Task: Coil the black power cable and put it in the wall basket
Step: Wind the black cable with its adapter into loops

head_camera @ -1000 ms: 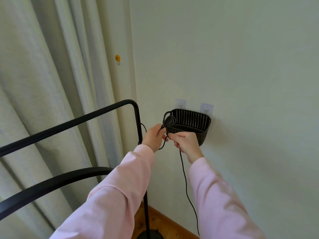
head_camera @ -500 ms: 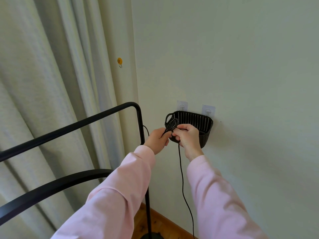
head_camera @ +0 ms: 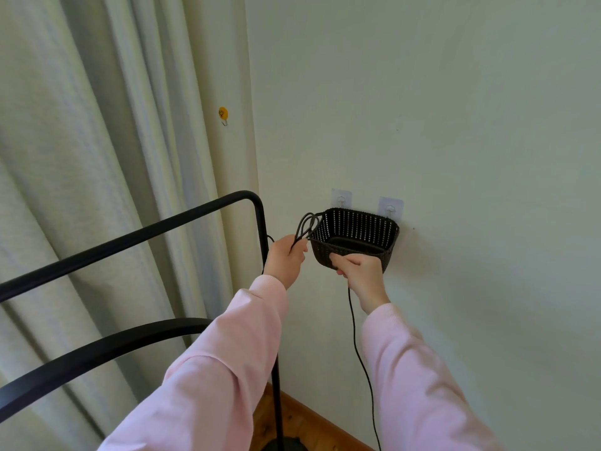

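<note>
A dark woven wall basket (head_camera: 354, 227) hangs from two clear adhesive hooks on the pale wall. My left hand (head_camera: 286, 258) is closed around small loops of the black power cable (head_camera: 307, 224), which stick up just left of the basket's rim. My right hand (head_camera: 359, 271) sits below the basket's front and pinches the cable's free length, which drops from it down toward the floor (head_camera: 361, 356). Both arms wear pink sleeves.
A black metal rack frame (head_camera: 182, 216) with an upright post stands at the left, close to my left arm. Pale curtains (head_camera: 97, 157) hang behind it. A small yellow hook (head_camera: 223, 113) is on the wall. Wooden floor (head_camera: 292, 421) shows at the bottom.
My hands have parted: the left now holds the loops up beside the basket's left rim, and the right has dropped lower along the hanging cable. The view has shifted slightly.
</note>
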### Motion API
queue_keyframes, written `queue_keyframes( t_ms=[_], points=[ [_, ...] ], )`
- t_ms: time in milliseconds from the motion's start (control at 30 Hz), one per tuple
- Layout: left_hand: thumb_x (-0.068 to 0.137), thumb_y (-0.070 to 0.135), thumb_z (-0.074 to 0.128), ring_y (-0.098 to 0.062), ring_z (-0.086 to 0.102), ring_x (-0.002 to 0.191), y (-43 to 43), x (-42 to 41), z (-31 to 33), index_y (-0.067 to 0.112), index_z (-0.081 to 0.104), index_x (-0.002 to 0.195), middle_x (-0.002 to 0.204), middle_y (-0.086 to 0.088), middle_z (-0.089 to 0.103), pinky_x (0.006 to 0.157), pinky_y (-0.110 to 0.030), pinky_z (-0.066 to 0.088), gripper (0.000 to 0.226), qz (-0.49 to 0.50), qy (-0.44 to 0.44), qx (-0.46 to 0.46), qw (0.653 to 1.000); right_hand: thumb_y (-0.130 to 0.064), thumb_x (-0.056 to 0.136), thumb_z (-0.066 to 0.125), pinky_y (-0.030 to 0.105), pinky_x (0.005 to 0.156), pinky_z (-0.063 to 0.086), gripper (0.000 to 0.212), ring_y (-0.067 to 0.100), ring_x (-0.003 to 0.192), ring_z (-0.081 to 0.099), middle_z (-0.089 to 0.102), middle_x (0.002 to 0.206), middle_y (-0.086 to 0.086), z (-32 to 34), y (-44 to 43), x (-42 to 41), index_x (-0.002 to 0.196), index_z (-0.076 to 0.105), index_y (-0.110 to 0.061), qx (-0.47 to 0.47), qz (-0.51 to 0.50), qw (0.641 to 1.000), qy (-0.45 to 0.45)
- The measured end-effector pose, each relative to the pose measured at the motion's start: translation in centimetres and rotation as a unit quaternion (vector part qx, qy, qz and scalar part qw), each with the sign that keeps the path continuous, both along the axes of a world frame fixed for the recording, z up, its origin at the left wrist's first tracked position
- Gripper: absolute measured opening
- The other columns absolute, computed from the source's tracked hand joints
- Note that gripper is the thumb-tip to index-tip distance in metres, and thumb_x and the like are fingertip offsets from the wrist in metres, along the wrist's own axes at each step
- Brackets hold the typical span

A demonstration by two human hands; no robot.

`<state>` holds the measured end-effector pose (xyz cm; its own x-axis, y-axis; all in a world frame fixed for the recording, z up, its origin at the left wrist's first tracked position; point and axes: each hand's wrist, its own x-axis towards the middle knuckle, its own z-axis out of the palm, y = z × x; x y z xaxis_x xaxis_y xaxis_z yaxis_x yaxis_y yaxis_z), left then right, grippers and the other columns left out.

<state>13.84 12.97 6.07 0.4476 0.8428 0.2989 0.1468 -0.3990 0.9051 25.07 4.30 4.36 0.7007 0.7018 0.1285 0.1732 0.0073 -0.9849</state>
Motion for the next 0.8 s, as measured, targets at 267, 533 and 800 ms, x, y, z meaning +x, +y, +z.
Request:
queue_keyframes(
  t_ms=[267,533,800],
  points=[
    [0.095,0.013,0.042,-0.01,0.032,0.046,-0.3,-0.1,-0.4,0.015,0.045,0.063,0.053,0.0,0.039,0.04,-0.009,0.029,0.033,-0.042,0.007,-0.001,0.999,-0.003,0.084,0.064,0.013,0.036,0.022,0.016,0.008,0.052,0.036,0.043,0.06,0.001,4.1,0.0,-0.8,0.069,0.062,-0.009,0.173,0.028,0.957,0.231],
    [0.096,0.012,0.038,-0.012,0.063,0.064,-1.2,0.1,-0.3,0.013,0.049,0.067,0.066,-0.004,0.064,0.061,-0.022,0.051,0.031,-0.063,-0.046,-0.066,0.995,-0.004,0.087,0.061,0.012,0.033,0.025,0.02,0.009,0.055,0.041,0.052,0.067,0.004,4.9,0.9,-2.1,0.068,0.058,-0.01,0.187,0.053,0.939,0.282],
    [0.097,0.01,0.039,-0.012,0.061,0.05,-1.8,-0.1,1.1,0.01,0.049,0.067,0.061,-0.006,0.057,0.049,-0.014,0.051,0.031,-0.079,-0.06,-0.053,0.994,-0.014,0.09,0.06,0.013,0.035,0.029,0.021,0.006,0.047,0.044,0.052,0.062,0.003,4.7,1.5,-3.3,0.07,0.06,-0.009,0.168,0.034,0.948,0.267]
  ],
)
